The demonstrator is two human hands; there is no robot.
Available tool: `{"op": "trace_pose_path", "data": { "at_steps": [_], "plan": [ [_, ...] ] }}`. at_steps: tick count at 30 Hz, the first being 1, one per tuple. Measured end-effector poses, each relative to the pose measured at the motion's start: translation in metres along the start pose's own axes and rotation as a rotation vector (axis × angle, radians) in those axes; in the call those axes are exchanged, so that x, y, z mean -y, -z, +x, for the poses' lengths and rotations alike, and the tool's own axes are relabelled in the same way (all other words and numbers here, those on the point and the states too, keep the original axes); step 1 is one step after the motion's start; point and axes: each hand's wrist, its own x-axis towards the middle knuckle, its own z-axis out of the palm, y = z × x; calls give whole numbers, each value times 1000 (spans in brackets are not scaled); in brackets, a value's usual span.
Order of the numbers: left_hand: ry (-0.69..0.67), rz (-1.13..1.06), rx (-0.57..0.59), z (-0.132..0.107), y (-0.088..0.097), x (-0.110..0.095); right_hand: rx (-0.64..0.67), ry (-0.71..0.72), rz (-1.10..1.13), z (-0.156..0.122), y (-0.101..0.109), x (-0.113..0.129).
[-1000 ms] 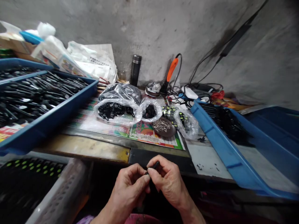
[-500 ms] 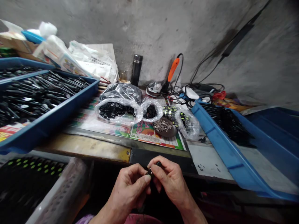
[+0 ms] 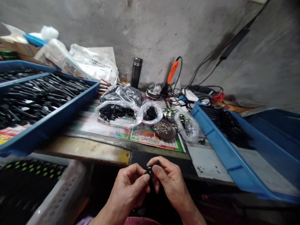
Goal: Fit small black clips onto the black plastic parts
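Below the workbench [image 3: 93,150] edge, left hand [image 3: 131,189] and right hand [image 3: 170,184] pinch a small black part [image 3: 150,170] between closed fingertips; a slackened pinch could drop it into the dark gap beneath.

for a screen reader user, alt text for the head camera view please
A left hand and a right hand pinch a small black part together at the near edge of a cluttered workbench. Behind lie clear bags of black parts, a dish of screws and an orange-handled tool, between a left blue tray and a right blue tray of black pieces.
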Motion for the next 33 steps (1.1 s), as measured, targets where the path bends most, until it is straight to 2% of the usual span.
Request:
{"op": "trace_pose_path", "data": {
  "at_steps": [2,7,13,17,28,33],
  "plan": [
    [-23,25,-26,1,-1,0,15,-35,-25,0,2,4],
    [-35,56,-34,2,0,3,-66,-16,-166,1,-2,5],
    [-20,43,-35,5,1,3,-2,-63,-113,1,-1,1],
    [-23,49,-18,4,1,6,-44,-27,-173,1,0,1],
    [51,-22,97,-4,1,1,123,-18,100,4,12,-3],
    [27,-3,41,-1,1,3,-8,0,9,1,6,-5]
  ]
}}
